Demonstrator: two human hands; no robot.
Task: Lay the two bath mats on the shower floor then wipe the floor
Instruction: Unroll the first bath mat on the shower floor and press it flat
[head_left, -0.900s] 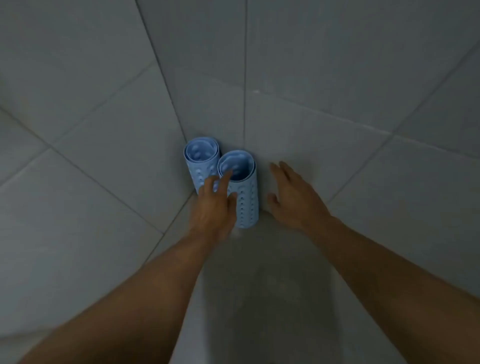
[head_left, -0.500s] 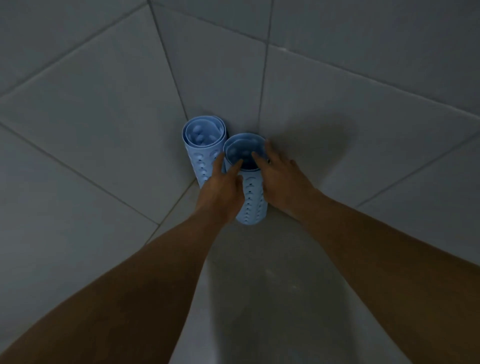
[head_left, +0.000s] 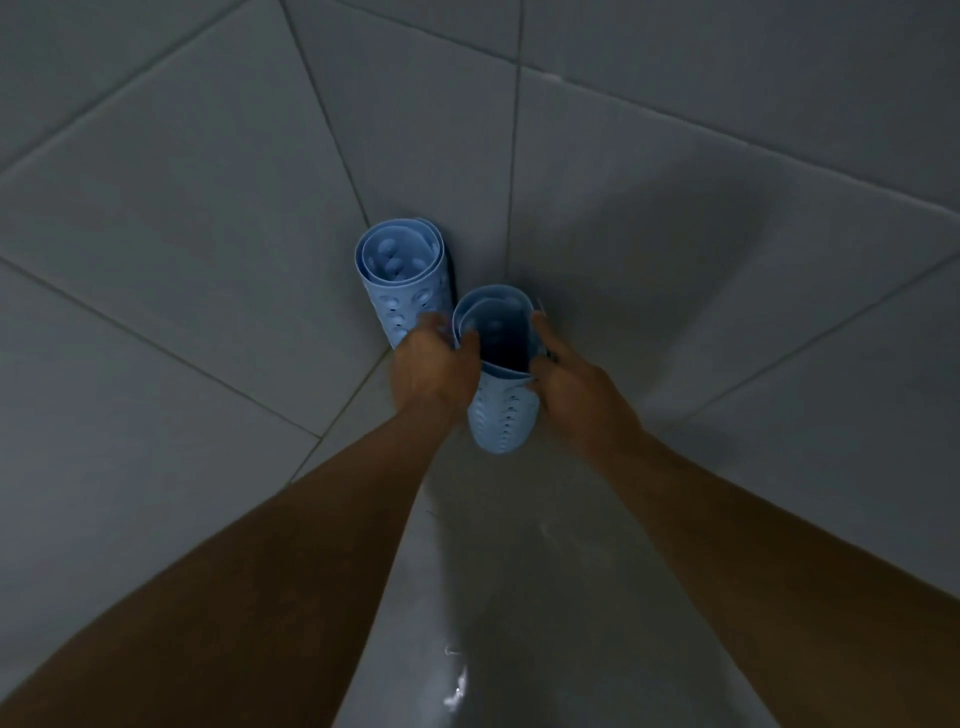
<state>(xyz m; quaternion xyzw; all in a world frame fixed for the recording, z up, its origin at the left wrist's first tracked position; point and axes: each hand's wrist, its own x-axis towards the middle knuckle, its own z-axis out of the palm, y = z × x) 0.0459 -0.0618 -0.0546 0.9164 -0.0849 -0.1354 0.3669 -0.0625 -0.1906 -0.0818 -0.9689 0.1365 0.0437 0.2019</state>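
Note:
Two light blue bath mats with round holes are rolled into tubes in the shower corner. The left rolled mat (head_left: 402, 283) stands upright against the wall. The right rolled mat (head_left: 501, 415) is nearer to me, and both hands hold it near its top rim. My left hand (head_left: 431, 366) grips its left side, thumb hooked over the rim. My right hand (head_left: 569, 376) grips its right side, fingers curled round the tube. I cannot tell whether its lower end touches the floor.
Grey tiled walls (head_left: 182, 218) meet in a corner just behind the mats. The grey shower floor (head_left: 493, 597) spreads toward me between my forearms, with a wet glint (head_left: 456, 691) near the bottom edge.
My right hand came in from the right and closed on the right mat together with my left. That mat has moved away from the wall toward me, apart from the left one.

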